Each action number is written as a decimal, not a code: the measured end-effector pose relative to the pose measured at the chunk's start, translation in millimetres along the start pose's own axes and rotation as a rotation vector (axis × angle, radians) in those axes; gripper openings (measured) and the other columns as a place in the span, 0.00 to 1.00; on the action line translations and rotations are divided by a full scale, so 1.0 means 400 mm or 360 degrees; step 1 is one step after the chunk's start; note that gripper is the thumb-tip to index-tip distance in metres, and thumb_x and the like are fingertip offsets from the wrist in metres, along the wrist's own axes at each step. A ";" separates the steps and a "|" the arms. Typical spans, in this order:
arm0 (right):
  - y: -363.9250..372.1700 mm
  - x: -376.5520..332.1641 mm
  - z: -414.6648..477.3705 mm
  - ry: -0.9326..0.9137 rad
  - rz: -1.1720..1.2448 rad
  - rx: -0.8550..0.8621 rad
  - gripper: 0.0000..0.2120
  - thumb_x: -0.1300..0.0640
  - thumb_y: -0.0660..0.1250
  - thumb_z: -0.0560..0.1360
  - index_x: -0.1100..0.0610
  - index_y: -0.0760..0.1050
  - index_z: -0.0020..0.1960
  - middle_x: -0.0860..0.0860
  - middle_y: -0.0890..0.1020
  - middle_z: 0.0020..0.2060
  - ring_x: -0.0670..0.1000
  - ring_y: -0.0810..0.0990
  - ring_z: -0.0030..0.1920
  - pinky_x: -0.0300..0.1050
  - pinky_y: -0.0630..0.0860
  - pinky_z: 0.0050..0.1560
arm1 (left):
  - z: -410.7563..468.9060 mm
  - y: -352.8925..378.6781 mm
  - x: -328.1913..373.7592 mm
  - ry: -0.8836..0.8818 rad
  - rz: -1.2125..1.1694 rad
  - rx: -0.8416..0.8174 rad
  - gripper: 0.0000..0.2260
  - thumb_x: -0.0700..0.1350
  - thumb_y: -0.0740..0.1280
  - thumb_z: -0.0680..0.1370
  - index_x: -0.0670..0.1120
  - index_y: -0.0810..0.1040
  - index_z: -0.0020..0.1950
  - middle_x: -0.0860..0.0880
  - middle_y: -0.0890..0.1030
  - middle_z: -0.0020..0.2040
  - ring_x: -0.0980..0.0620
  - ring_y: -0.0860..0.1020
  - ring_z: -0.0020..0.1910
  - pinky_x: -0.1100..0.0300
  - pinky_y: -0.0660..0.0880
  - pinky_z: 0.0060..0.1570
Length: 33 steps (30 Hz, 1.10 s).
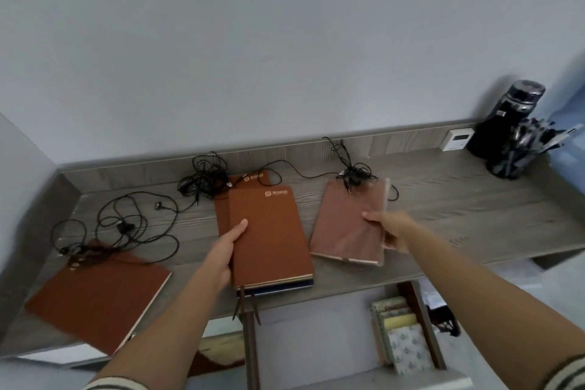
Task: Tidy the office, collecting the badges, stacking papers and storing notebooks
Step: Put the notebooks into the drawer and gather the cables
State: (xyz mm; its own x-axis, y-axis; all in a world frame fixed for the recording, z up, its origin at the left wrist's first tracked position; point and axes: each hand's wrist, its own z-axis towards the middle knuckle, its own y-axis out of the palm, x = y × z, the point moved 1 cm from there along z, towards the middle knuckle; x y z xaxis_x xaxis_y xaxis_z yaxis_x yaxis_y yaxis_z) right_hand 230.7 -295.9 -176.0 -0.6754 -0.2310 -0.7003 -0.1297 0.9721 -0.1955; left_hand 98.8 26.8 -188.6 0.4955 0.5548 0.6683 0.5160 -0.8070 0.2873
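— Holding what in your left grip [226, 250]?

— A stack of notebooks [269, 231], brown cover on top and a dark blue one at the bottom. My thumb is on the top cover and my fingers are curled under the left edge, clamped on it. Two ribbon bookmarks hang from its near end, past the edge of the tabletop [459, 206].

— And under the stack?

— Another brown notebook [254, 178] lies flat on the tabletop, and its far end pokes out beyond the stack.

— Your right grip [389, 228]?

— Closed on the right edge of a pinkish-brown notebook [345, 225], thumb on the cover, fingers beneath. It is blurred, so I cannot tell whether it has left the tabletop. A tangle of black cord [356, 171] touches its far corner.

— Any more notebooks?

— One large brown notebook [95, 298] lies at the left, near the front edge, with black earphone cords [126, 222] trailing onto its far corner. Below the tabletop on the right, an open drawer [424, 326] holds patterned notebooks [406, 345] in a row.

— What else is up there?

— Another knot of cord [205, 177] lies by the back edge. At the far right stand a black flask [506, 117], a pen holder [509, 161] and a small white device [457, 139].
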 end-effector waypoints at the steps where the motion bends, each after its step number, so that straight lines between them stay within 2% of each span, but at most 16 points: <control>1: -0.004 -0.009 -0.015 -0.0038 0.0083 -0.0018 0.13 0.59 0.74 0.73 0.63 0.74 0.52 0.58 0.84 0.44 0.56 0.84 0.41 0.46 0.79 0.32 | 0.002 0.000 0.002 -0.0002 0.0014 -0.0009 0.23 0.55 0.75 0.69 0.46 0.76 0.59 0.41 0.86 0.47 0.40 0.85 0.44 0.47 0.81 0.42; 3: -0.025 -0.026 -0.043 -0.0127 0.0163 -0.0021 0.09 0.60 0.73 0.74 0.63 0.75 0.49 0.57 0.85 0.38 0.54 0.85 0.35 0.45 0.80 0.30 | 0.005 -0.004 0.004 -0.0014 0.0022 -0.0036 0.24 0.56 0.76 0.68 0.46 0.76 0.59 0.41 0.86 0.47 0.41 0.85 0.44 0.48 0.80 0.40; 5: -0.047 -0.035 -0.079 -0.0102 0.0201 -0.0149 0.08 0.59 0.72 0.73 0.63 0.77 0.47 0.56 0.85 0.33 0.53 0.83 0.31 0.45 0.79 0.30 | 0.008 -0.010 0.004 -0.0018 0.0008 -0.0088 0.25 0.57 0.76 0.67 0.46 0.77 0.59 0.41 0.86 0.48 0.41 0.85 0.46 0.49 0.80 0.42; 9: -0.037 -0.032 -0.155 -0.0015 0.0205 -0.0498 0.15 0.57 0.73 0.72 0.67 0.77 0.52 0.60 0.84 0.38 0.56 0.83 0.31 0.45 0.81 0.28 | 0.009 -0.012 0.007 -0.0023 0.0019 -0.0135 0.23 0.55 0.74 0.70 0.45 0.77 0.59 0.41 0.86 0.48 0.42 0.85 0.46 0.49 0.79 0.42; 11: 0.004 -0.032 -0.188 -0.0079 0.0136 -0.0568 0.15 0.56 0.74 0.69 0.66 0.78 0.49 0.59 0.85 0.38 0.55 0.84 0.31 0.43 0.81 0.29 | 0.010 -0.004 0.007 -0.0016 0.0035 -0.0101 0.23 0.53 0.74 0.71 0.44 0.77 0.61 0.41 0.86 0.47 0.42 0.84 0.47 0.49 0.80 0.41; 13: 0.055 -0.036 -0.202 -0.0207 0.0132 -0.0564 0.12 0.55 0.73 0.72 0.64 0.79 0.48 0.58 0.85 0.37 0.53 0.84 0.30 0.41 0.79 0.28 | 0.011 -0.007 0.007 0.0001 0.0032 -0.0077 0.24 0.54 0.75 0.70 0.44 0.77 0.61 0.41 0.86 0.47 0.42 0.84 0.47 0.49 0.80 0.41; 16: 0.123 -0.053 -0.197 -0.0302 0.0236 -0.0664 0.13 0.54 0.70 0.75 0.63 0.78 0.54 0.59 0.85 0.41 0.54 0.85 0.35 0.44 0.81 0.33 | 0.010 -0.016 0.005 -0.0003 0.0033 -0.0127 0.29 0.61 0.74 0.66 0.46 0.78 0.60 0.42 0.86 0.49 0.42 0.84 0.48 0.47 0.80 0.43; 18: 0.173 -0.065 -0.180 -0.0346 0.0190 -0.0738 0.14 0.54 0.69 0.76 0.61 0.76 0.56 0.59 0.85 0.45 0.56 0.85 0.41 0.50 0.82 0.41 | 0.015 -0.021 0.004 0.0003 0.0004 -0.0103 0.33 0.68 0.70 0.67 0.47 0.77 0.63 0.42 0.83 0.56 0.40 0.82 0.54 0.42 0.78 0.54; 19: 0.200 -0.065 -0.170 -0.0357 0.0129 -0.0737 0.14 0.54 0.69 0.76 0.61 0.76 0.57 0.59 0.85 0.47 0.57 0.85 0.46 0.55 0.83 0.47 | 0.018 -0.023 0.004 0.0008 -0.0020 -0.0089 0.35 0.71 0.67 0.68 0.48 0.76 0.64 0.41 0.82 0.58 0.39 0.81 0.56 0.41 0.76 0.57; 21: 0.251 -0.056 -0.150 -0.0375 -0.0044 -0.0688 0.14 0.54 0.69 0.77 0.62 0.75 0.58 0.60 0.85 0.50 0.59 0.84 0.50 0.59 0.80 0.55 | 0.018 -0.025 0.007 0.0007 -0.0072 -0.0070 0.35 0.74 0.61 0.70 0.48 0.76 0.63 0.40 0.84 0.55 0.39 0.83 0.53 0.42 0.78 0.55; 22: 0.273 -0.048 -0.139 -0.0387 -0.0141 -0.0655 0.15 0.53 0.69 0.77 0.62 0.75 0.58 0.59 0.85 0.49 0.58 0.85 0.49 0.57 0.81 0.54 | 0.017 -0.027 0.007 -0.0006 -0.0098 -0.0057 0.35 0.74 0.59 0.70 0.48 0.76 0.63 0.40 0.84 0.54 0.39 0.83 0.52 0.43 0.79 0.52; 24: 0.303 -0.032 -0.123 -0.0435 -0.0347 -0.0588 0.17 0.51 0.70 0.77 0.62 0.76 0.59 0.55 0.86 0.45 0.53 0.86 0.44 0.49 0.83 0.44 | 0.015 -0.029 0.008 -0.0027 -0.0148 -0.0046 0.35 0.75 0.57 0.71 0.47 0.75 0.62 0.40 0.84 0.53 0.39 0.84 0.51 0.43 0.79 0.50; 27: 0.324 -0.038 -0.115 -0.0621 -0.0774 -0.0417 0.17 0.45 0.73 0.73 0.59 0.80 0.50 0.51 0.86 0.38 0.46 0.85 0.34 0.40 0.78 0.30 | 0.016 -0.023 0.011 -0.0003 -0.0176 -0.0085 0.35 0.74 0.57 0.72 0.47 0.77 0.63 0.40 0.85 0.53 0.39 0.84 0.50 0.43 0.80 0.50; 30: 0.340 -0.076 -0.109 -0.0806 -0.1340 -0.0308 0.24 0.36 0.73 0.68 0.58 0.81 0.39 0.51 0.85 0.34 0.50 0.83 0.33 0.47 0.79 0.31 | 0.012 -0.013 0.013 0.0001 -0.0219 -0.0213 0.35 0.72 0.59 0.72 0.46 0.79 0.63 0.39 0.83 0.56 0.38 0.82 0.54 0.42 0.78 0.56; 33: 0.336 -0.117 -0.092 -0.0792 -0.1615 -0.0270 0.29 0.28 0.72 0.62 0.53 0.68 0.28 0.47 0.74 0.24 0.49 0.73 0.26 0.43 0.66 0.29 | -0.004 -0.009 0.013 0.0022 -0.0184 -0.0239 0.29 0.67 0.65 0.73 0.46 0.77 0.63 0.39 0.83 0.56 0.39 0.83 0.54 0.45 0.81 0.48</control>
State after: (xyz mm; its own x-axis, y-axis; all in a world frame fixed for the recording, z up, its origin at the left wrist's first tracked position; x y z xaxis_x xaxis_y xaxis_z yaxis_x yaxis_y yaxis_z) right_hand 218.1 -153.1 -144.2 0.1546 -0.8669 -0.4740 -0.5732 0.3120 -0.7577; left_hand 98.3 32.0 -185.0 0.4287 0.6434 0.6343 0.4584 -0.7599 0.4610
